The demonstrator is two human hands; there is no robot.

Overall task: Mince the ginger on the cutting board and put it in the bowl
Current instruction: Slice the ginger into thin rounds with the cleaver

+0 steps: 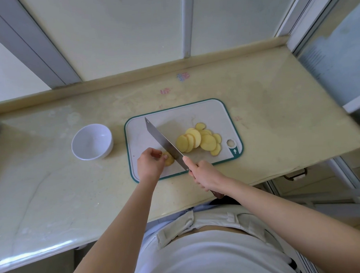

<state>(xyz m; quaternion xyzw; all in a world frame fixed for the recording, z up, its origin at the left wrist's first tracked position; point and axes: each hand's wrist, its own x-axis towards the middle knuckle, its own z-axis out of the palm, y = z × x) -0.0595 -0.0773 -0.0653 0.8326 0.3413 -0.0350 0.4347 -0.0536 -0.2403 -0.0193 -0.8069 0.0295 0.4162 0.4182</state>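
With left hand [150, 164] pinching the ginger stub [169, 160] at frame centre and right hand [205, 176] gripping the cleaver [163, 141] by its handle, tuck fingertips back and slice thin, straight down.

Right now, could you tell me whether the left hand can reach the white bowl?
Probably yes. The bowl stands left of the cutting board, and nothing stands between it and the left hand. The fingers pinch the ginger piece beside the knife, though, so they must release it first.

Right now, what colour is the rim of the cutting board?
Teal green, round a white cutting board; the head view, the only one, shows it.
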